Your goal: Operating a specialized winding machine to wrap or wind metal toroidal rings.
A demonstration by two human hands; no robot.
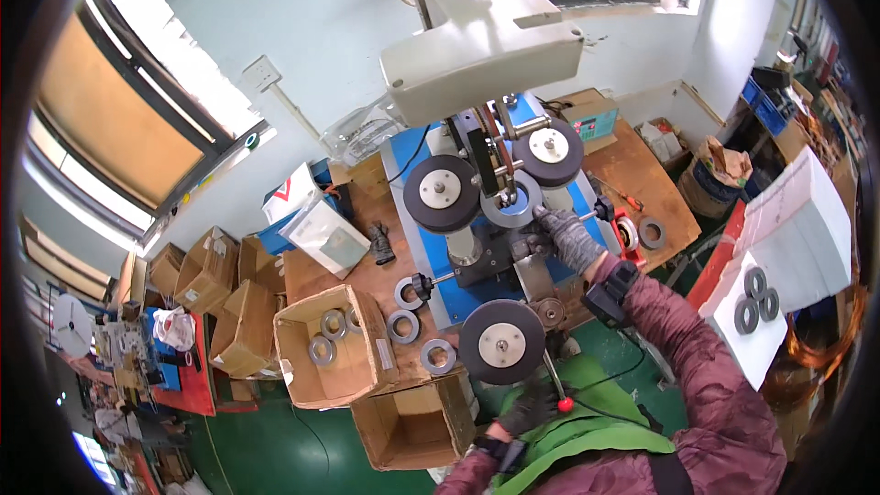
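My right hand (570, 240), in a grey glove, reaches into the machine with its fingers closed at the right edge of a grey ring (522, 217). That ring sits between two dark wheels, the left wheel (420, 213) and the right wheel (566, 172), under a belt-driven head (486, 151). My left hand (524, 411), in a dark glove, is low by my green apron, beside a lever with a red ball knob (566, 404). Its fingers are dark and partly hidden, so whether they grip the lever is unclear. A third wheel (477, 357) stands just above it.
Several loose rings (403, 326) lie on the wooden table left of the machine. A cardboard box (302, 335) holds more rings; another box (403, 435) stands below. At right, rings (747, 314) rest on a white sheet. A screwdriver (631, 199) lies behind my right hand.
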